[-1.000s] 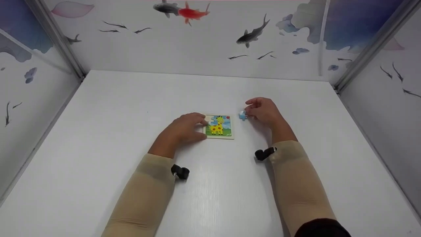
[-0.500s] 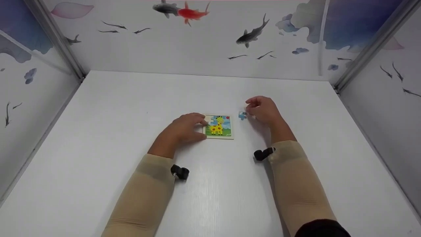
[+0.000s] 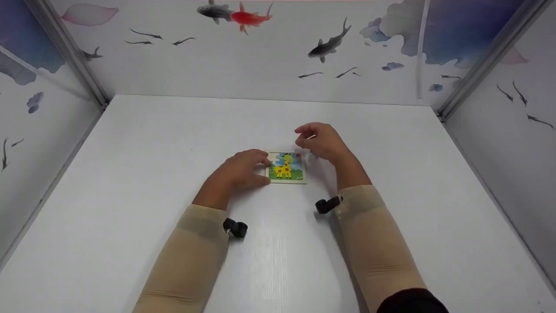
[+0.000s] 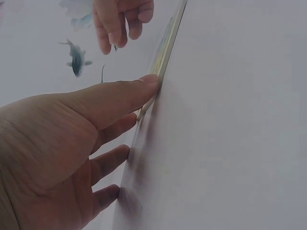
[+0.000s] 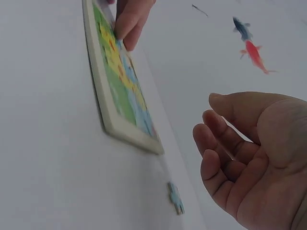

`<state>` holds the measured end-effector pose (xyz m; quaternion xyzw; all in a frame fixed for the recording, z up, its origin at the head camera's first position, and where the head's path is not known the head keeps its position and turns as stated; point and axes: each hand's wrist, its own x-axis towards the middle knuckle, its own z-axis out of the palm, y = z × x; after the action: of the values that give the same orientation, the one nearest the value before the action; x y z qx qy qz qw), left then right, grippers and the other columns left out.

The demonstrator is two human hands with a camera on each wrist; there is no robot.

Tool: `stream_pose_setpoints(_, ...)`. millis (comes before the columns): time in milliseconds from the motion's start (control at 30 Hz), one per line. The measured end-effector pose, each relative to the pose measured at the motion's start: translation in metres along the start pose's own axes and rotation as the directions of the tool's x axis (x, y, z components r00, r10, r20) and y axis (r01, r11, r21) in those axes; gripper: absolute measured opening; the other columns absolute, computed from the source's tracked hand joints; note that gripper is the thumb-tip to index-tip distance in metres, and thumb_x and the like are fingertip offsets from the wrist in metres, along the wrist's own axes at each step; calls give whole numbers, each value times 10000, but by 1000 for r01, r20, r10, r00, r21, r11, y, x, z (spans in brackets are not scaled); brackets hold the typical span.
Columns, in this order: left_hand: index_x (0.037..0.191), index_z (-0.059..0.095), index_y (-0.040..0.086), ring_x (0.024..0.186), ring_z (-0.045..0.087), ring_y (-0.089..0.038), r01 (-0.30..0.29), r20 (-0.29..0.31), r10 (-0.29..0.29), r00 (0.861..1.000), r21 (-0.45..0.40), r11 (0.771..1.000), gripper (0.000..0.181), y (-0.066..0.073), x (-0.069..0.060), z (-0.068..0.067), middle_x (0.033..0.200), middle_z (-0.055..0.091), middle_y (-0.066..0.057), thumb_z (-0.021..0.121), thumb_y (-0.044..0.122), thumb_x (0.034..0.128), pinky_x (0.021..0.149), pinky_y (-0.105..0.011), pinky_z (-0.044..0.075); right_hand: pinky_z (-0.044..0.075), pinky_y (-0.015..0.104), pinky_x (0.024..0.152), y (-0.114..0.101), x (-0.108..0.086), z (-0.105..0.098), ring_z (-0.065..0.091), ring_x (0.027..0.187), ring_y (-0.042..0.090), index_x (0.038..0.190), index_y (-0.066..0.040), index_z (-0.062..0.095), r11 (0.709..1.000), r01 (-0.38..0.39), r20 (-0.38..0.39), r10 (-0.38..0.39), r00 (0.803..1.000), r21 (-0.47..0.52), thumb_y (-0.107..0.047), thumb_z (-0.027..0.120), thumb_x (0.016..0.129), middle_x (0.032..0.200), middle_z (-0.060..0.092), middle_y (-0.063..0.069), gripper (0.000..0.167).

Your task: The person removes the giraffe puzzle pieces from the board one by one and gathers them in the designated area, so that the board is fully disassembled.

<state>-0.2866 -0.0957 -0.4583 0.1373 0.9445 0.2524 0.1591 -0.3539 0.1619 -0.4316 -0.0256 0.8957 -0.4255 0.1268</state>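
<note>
A small square giraffe jigsaw puzzle in a pale wooden frame lies flat on the white table. Its upper left corner shows bare pale wood where no picture piece sits. My left hand holds the puzzle's left side, thumb at the near corner and fingers toward the far one. Just beyond the puzzle's far right corner, my right hand hovers with loosely bent fingers; nothing shows between them in the right wrist view. A loose light-blue puzzle piece lies on the table right of the frame, mostly hidden by the right hand in the head view.
The white table meets a low wall painted with fish at the back. Side walls stand left and right, with metal posts at the far corners. A small black camera sits on each wrist.
My right hand has moved left from beside the loose blue piece to above the puzzle's far right corner. The piece has stayed on the table. My left hand keeps its place on the puzzle.
</note>
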Motion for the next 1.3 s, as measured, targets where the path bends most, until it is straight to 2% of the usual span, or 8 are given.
stream_pose_setpoints(133,1475,651,267,1648,298,-232,11,-3,-11,1000,-16,1000,549,-1,-1,1,1700,436,76,779,392,956,1362,-523,240,588,403,1038,-10,-2,11,652,1179,214,1393,-224,696,998,44,41,-43,998,-35,-293,746,1021,1261,695,2,382)
stream_pose_setpoints(233,1473,653,270,1648,298,-231,14,-4,-14,1000,-17,1000,550,-2,-1,1,1699,437,78,784,393,953,1362,-525,241,594,399,1031,-11,-2,16,673,1157,217,1379,-209,705,996,70,72,-66,995,-55,-296,751,1014,1234,699,4,378)
stream_pose_setpoints(333,1470,656,262,1648,298,-234,3,-3,-3,1000,-10,1000,546,-2,-2,0,1700,438,73,784,388,954,1361,-526,242,599,385,1010,-10,-1,21,667,1150,214,1359,-225,717,995,61,96,-53,994,-81,-294,756,1011,1225,698,-6,357)
stream_pose_setpoints(467,1466,654,247,1647,301,-244,-23,1,23,1000,4,1000,531,-3,-2,-1,1702,438,55,772,386,968,1359,-531,247,584,396,1045,-8,-1,27,631,1199,212,1340,-252,726,991,63,138,-46,989,-119,-295,765,1005,1245,689,-21,339)
stream_pose_setpoints(700,1476,644,242,1638,320,-244,-31,-5,31,1000,14,999,528,-3,-3,0,1695,446,60,741,387,978,1352,-524,268,549,434,1090,-1,-1,36,626,1198,231,1358,-223,725,974,143,215,-104,971,-173,-246,766,987,1252,699,3,373)
stream_pose_setpoints(1000,1465,647,245,1641,314,-243,-23,-6,23,1000,18,1000,527,-2,-2,0,1700,441,57,761,391,971,1355,-514,264,533,436,1133,0,0,42,594,1201,219,1427,-202,697,953,163,258,-96,962,-256,-215,768,997,1314,643,2,435)
stream_pose_setpoints(1300,1458,651,260,1645,310,-242,-19,-6,19,1000,18,1000,519,-1,-2,-2,1699,443,67,764,399,971,1356,-525,257,538,433,1140,-2,-1,42,583,1229,235,1417,-190,695,946,193,286,-116,951,-260,-185,747,1008,1386,562,32,412)
